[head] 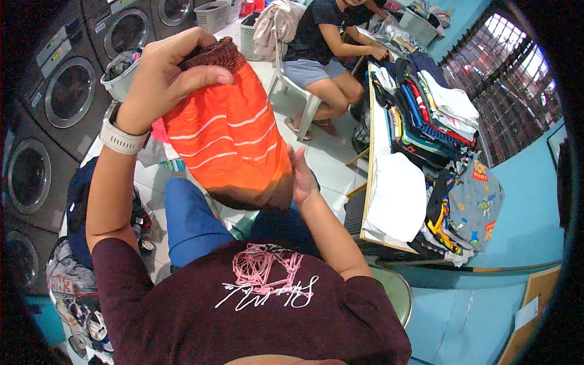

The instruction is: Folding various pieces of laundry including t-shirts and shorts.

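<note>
An orange garment (228,137) with thin white stripes, a dark brown gathered band on top and a dark lower edge hangs before me above my lap. My left hand (178,77), with a pale watch strap on the wrist, pinches the brown band between thumb and fingers. At the garment's lower right side is my right hand (303,180), its thumb raised along the edge and its fingers mostly hidden behind the cloth. It appears to hold that side.
Folded clothes (419,105) are stacked on a table (372,191) to my right, with a white folded cloth (396,196) near its corner. Another person (319,41) sits on a white chair (311,107). Front-loading machines (70,91) line the left; clothes (77,269) are heaped beside me.
</note>
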Available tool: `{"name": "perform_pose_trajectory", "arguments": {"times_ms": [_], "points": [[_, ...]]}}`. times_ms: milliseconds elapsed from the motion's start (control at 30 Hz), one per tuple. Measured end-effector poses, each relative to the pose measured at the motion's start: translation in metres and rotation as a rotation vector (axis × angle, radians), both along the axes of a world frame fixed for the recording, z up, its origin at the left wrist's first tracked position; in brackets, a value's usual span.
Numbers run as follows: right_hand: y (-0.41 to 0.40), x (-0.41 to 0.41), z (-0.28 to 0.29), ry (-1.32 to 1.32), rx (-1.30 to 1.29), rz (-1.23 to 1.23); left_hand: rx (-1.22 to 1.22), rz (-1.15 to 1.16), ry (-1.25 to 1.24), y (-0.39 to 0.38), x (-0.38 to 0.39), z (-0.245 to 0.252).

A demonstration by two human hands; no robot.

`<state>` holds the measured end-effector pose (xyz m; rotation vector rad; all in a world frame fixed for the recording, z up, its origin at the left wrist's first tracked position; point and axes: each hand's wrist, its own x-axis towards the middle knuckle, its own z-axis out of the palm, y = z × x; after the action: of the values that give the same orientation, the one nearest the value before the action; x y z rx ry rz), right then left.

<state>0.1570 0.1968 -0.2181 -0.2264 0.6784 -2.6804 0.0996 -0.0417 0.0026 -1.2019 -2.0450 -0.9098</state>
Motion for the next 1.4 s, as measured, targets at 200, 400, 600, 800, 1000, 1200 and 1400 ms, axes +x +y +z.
{"name": "perform_pose_trajectory", "arguments": {"times_ms": [200, 400, 600, 800, 1000, 1200, 1400], "points": [[0.032, -0.008, 0.036, 0.175, 0.493, -0.206, 0.006, 0.049, -0.084, -0.035, 0.003, -0.004], [0.067, -0.007, 0.071, 0.532, 1.717, -0.571, -0.076, 0.182, -0.463, -0.084, 0.014, -0.028], [0.066, -0.005, 0.09, 0.635, 1.529, -0.699, 0.087, 0.161, -0.535, -0.122, 0.036, -0.044], [0.044, -0.046, 0.089, 0.677, 1.359, -0.749, 0.1, 0.094, -0.662, -0.135, 0.018, -0.067], [0.041, -0.032, 0.143, 0.98, 1.429, -0.888, 0.339, -0.008, -0.547, -0.134, 0.004, -0.095], [0.038, 0.042, 0.082, 1.148, 1.651, -0.345, 0.171, 0.159, -0.63, -0.156, 0.036, -0.175], [0.021, 0.073, -0.032, 0.991, 1.756, 0.548, -0.085, 0.207, -0.887, -0.157, 0.094, -0.311]]}}
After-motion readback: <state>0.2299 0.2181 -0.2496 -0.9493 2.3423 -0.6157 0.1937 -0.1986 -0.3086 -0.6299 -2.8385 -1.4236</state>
